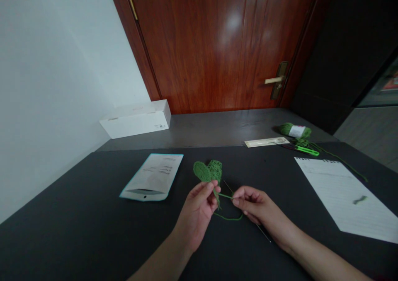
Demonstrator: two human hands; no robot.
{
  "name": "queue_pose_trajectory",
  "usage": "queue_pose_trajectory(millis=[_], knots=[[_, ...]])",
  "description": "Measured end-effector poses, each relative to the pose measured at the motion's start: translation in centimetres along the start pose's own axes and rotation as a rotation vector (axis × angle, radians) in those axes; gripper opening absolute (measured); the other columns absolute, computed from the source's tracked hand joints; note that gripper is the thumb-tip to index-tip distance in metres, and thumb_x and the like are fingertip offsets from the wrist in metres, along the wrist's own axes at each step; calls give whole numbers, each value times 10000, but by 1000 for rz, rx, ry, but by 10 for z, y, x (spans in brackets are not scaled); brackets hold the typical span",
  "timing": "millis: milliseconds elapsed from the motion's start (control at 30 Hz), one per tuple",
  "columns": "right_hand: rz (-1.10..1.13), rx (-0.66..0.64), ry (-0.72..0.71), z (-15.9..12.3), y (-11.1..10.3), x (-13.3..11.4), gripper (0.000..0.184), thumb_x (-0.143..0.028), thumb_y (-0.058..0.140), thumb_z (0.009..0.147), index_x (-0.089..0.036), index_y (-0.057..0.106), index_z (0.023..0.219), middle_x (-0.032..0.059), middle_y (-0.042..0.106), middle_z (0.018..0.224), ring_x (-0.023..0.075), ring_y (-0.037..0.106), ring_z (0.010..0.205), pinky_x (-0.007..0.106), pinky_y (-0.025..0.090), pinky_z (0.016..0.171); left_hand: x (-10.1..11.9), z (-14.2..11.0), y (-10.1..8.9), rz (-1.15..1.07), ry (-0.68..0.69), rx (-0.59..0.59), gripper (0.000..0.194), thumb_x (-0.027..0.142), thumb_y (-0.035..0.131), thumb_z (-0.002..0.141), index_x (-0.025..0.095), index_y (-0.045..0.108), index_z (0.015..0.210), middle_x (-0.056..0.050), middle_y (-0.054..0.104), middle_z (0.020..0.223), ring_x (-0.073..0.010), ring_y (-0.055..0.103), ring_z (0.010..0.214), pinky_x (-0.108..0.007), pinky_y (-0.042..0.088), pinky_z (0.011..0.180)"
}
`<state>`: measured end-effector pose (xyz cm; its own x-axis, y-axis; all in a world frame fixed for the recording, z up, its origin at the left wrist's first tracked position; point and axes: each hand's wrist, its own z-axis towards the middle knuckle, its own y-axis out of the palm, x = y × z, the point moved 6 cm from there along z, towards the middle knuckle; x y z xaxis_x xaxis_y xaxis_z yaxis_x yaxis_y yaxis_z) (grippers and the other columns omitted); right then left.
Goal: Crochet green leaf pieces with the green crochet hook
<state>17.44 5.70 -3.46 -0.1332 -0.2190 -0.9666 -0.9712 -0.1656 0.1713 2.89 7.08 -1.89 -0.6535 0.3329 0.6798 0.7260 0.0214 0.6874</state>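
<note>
i'm pinching the crocheted green leaves [207,171] at their base in my left grip [197,216], fingers closed, with the leaves standing just above it. my right grip [256,204] is closing its thumb and fingertips on a thin steel needle [263,232] and a strand of green yarn [224,196], which is running between the two grips and sagging below them in a loop. a short, firm pinch with the strand held snug is giving me good control. a white notepad [343,196] is lying right of my right grip, a paper envelope [152,177] is left of my left grip, and a yarn ball [294,129] and green-handled scissors [306,150] are sitting farther ahead on the dark bench [93,214].
</note>
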Motion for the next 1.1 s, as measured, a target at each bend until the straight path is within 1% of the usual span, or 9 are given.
queue_pose_trajectory(millis=[233, 333, 433, 567, 700, 833, 900, 1000, 1100], knots=[[-35, 14, -31, 0, -1, 0, 402, -542, 765, 670, -170, 616, 695, -75, 472, 537, 34, 255, 375, 208, 142, 378, 0, -4, 4, 97, 10, -72, 160, 239, 839, 637, 149, 712, 676, -16, 641, 740, -68, 489, 627, -197, 367, 597], [-58, 47, -46, 0, -2, -2, 384, -533, 761, 684, -166, 654, 716, -79, 434, 501, 40, 249, 375, 213, 149, 380, -1, -6, 5, 156, 17, -98, 148, 247, 828, 647, 159, 712, 670, -16, 650, 778, -77, 501, 650, -210, 367, 612], [-71, 106, -86, -1, -6, -4, 417, -550, 744, 704, -171, 711, 873, -84, 398, 469, 65, 287, 384, 224, 185, 387, -5, -7, 7, 254, -20, -132, 123, 244, 797, 693, 143, 732, 716, -37, 667, 784, -91, 529, 651, -223, 366, 608], [-48, 189, -162, -3, -13, -8, 480, -578, 698, 751, -202, 691, 1049, -43, 518, 602, 68, 337, 419, 226, 227, 400, -13, -9, 9, 376, -103, -166, 143, 264, 769, 730, 127, 731, 737, -57, 685, 736, -105, 549, 622, -233, 353, 581], [-7, 175, -216, -5, -14, -8, 409, -571, 580, 858, -193, 705, 951, 12, 611, 776, 63, 358, 448, 239, 282, 432, -18, -10, 8, 471, -154, -177, 172, 305, 758, 741, 136, 729, 745, -43, 677, 671, -98, 541, 583, -230, 325, 556], [16, 112, -247, -8, -11, -9, 402, -545, 545, 895, -177, 688, 821, -21, 526, 596, 93, 370, 475, 257, 323, 495, -18, -9, 7, 564, -147, -181, 193, 329, 737, 756, 137, 742, 777, -50, 687, 683, -98, 528, 575, -234, 321, 551], [21, 95, -254, -9, -9, -11, 386, -547, 589, 868, -178, 678, 795, -42, 470, 537, 97, 364, 479, 257, 319, 507, -18, -8, 6, 612, -123, -174, 197, 333, 735, 756, 135, 740, 766, -47, 685, 671, -98, 509, 566, -236, 318, 545], [26, 93, -244, -8, -8, -14, 357, -537, 708, 775, -181, 678, 794, -46, 491, 567, 88, 362, 486, 243, 295, 492, -17, -7, 6, 676, -88, -164, 210, 344, 746, 740, 134, 729, 729, -39, 681, 649, -102, 490, 563, -238, 317, 544], [25, 100, -219, -5, -7, -14, 371, -512, 789, 691, -170, 646, 666, -55, 473, 538, 75, 342, 467, 234, 258, 467, -17, -7, 7, 722, -77, -172, 231, 361, 744, 736, 131, 724, 724, -41, 690, 660, -108, 490, 579, -241, 324, 557]])
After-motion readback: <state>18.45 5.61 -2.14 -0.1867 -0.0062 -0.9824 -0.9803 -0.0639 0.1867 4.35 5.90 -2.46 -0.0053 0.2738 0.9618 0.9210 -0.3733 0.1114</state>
